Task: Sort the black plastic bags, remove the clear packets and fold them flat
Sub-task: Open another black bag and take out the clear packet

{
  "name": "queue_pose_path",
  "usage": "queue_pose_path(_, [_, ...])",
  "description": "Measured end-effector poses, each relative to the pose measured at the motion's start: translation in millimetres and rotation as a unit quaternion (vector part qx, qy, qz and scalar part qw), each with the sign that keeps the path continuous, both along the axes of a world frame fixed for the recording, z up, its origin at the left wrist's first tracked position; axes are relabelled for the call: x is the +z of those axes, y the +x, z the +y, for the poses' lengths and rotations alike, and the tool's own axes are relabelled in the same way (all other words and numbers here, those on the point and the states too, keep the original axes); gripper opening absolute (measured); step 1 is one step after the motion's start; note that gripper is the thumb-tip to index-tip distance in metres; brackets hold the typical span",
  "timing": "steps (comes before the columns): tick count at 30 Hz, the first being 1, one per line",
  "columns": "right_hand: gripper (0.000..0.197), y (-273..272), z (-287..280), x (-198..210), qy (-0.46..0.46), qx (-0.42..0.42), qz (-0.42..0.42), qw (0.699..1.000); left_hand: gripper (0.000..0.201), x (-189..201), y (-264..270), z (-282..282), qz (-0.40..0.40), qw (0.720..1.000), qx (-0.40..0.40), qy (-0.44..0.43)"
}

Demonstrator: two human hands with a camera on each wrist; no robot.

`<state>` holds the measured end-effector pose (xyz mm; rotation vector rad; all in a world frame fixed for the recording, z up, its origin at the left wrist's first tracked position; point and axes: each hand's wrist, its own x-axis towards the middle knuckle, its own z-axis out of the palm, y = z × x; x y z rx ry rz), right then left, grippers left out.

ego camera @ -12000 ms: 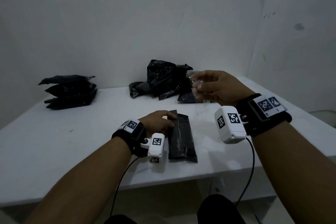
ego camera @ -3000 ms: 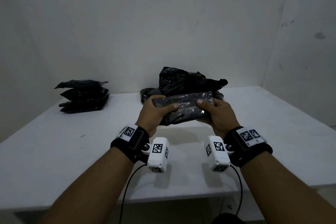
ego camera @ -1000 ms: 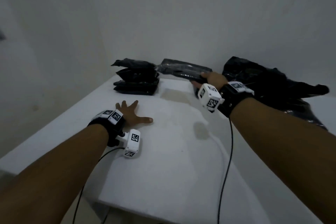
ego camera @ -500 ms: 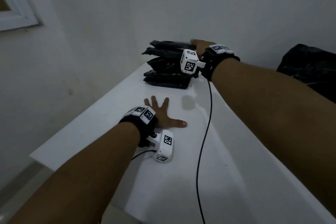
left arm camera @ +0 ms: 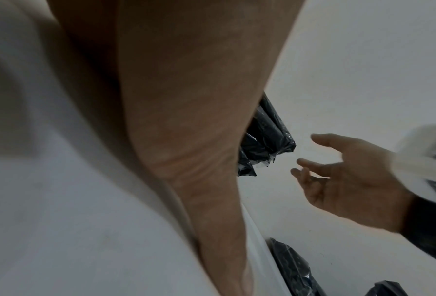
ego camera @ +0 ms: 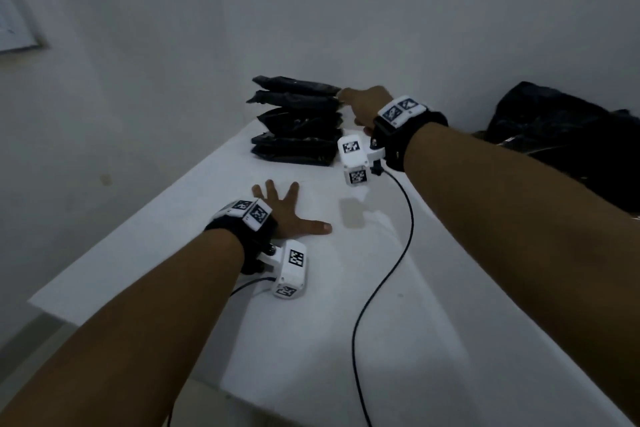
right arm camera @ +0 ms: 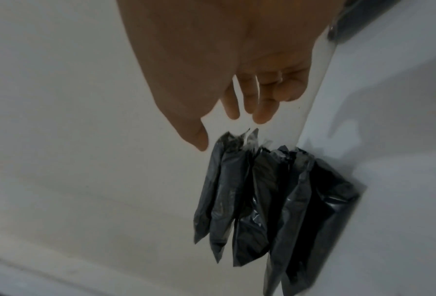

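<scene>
A stack of folded black plastic bags (ego camera: 296,121) stands at the far left corner of the white table (ego camera: 311,340), also seen in the right wrist view as the stack (right arm camera: 262,200) and in the left wrist view as the stack (left arm camera: 265,140). My right hand (ego camera: 360,104) hovers just right of the stack's top with fingers relaxed and empty; the right hand (right arm camera: 227,96) and the right hand (left arm camera: 338,180) show no hold on anything. My left hand (ego camera: 287,208) lies flat on the table with fingers spread.
A heap of loose black bags (ego camera: 568,142) lies at the right by the wall, with part of the heap (left arm camera: 295,268) in the left wrist view. Wrist camera cables (ego camera: 381,284) trail across the table. Walls close the far and left sides.
My right hand carried the folded bag to the left stack, laid it on top and has drawn back slightly, empty. My left hand stays flat on the table.
</scene>
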<state>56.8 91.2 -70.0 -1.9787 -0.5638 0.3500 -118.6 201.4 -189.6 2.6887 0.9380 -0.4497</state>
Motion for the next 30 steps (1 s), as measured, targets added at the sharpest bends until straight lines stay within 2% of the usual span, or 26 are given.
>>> queue_pose_path(2, [0.025, -8.3, -29.5, -6.6, -0.018, 0.010, -0.021, 1.000, 0.129, -0.2, 1.2, 0.4, 0.004, 1.000, -0.003, 0.007])
queue_pose_path(3, [0.022, -13.0, -47.2, -11.3, -0.025, 0.017, -0.020, 0.999, 0.130, 1.7, 0.6, 0.0, 0.006, 1.000, -0.003, 0.009])
queue_pose_path(6, [0.033, -21.1, -106.5, -26.4, -0.025, 0.004, 0.000, 1.000, 0.133, 3.6, -2.3, -2.3, 0.007, 1.000, 0.001, 0.022])
queue_pose_path(8, [0.026, -22.8, -151.7, -33.0, -0.028, -0.021, -0.020, 0.999, 0.134, 4.1, -1.3, -13.0, -0.007, 0.999, -0.002, 0.032])
queue_pose_path(12, [0.020, -14.0, -239.7, -52.1, -0.024, -0.105, -0.013, 0.994, 0.122, 7.5, 11.7, -70.7, -0.033, 0.997, -0.064, 0.014])
queue_pose_path(15, [0.027, 3.1, -302.2, -61.8, -0.057, -0.173, -0.020, 0.983, 0.122, 7.7, 35.3, -130.1, -0.042, 0.991, -0.123, -0.004])
queue_pose_path(16, [0.031, 9.7, -322.5, -62.6, -0.081, -0.195, -0.033, 0.977, 0.121, 7.9, 43.9, -149.7, -0.046, 0.989, -0.138, -0.009])
queue_pose_path(19, [0.022, 32.1, -378.4, -62.5, -0.091, -0.319, -0.041, 0.942, 0.118, 10.7, 67.0, -203.2, -0.054, 0.983, -0.174, -0.022])
queue_pose_path(22, [0.050, 56.2, -422.8, -73.4, -0.103, -0.394, -0.034, 0.913, 0.117, 8.8, 85.0, -243.1, -0.061, 0.978, -0.195, -0.033])
queue_pose_path(23, [0.055, 56.5, -432.6, -75.1, -0.127, -0.385, -0.036, 0.913, 0.117, 6.1, 89.4, -251.0, -0.061, 0.978, -0.198, -0.034])
queue_pose_path(25, [0.051, 58.6, -446.4, -77.6, -0.132, -0.340, -0.045, 0.930, 0.119, 0.8, 95.1, -259.1, -0.043, 0.978, -0.202, -0.022])
queue_pose_path(26, [0.049, 60.8, -450.9, -77.9, -0.182, -0.302, -0.040, 0.935, 0.120, -0.7, 96.0, -259.5, -0.032, 0.978, -0.204, -0.015])
queue_pose_path(28, [0.054, 62.4, -449.9, -77.2, -0.217, -0.277, -0.035, 0.935, 0.119, -1.5, 95.2, -257.5, -0.027, 0.979, -0.203, -0.012])
queue_pose_path(30, [0.059, 68.1, -442.5, -71.7, -0.203, -0.269, -0.028, 0.941, 0.118, -1.3, 95.0, -256.3, -0.031, 0.979, -0.203, -0.016])
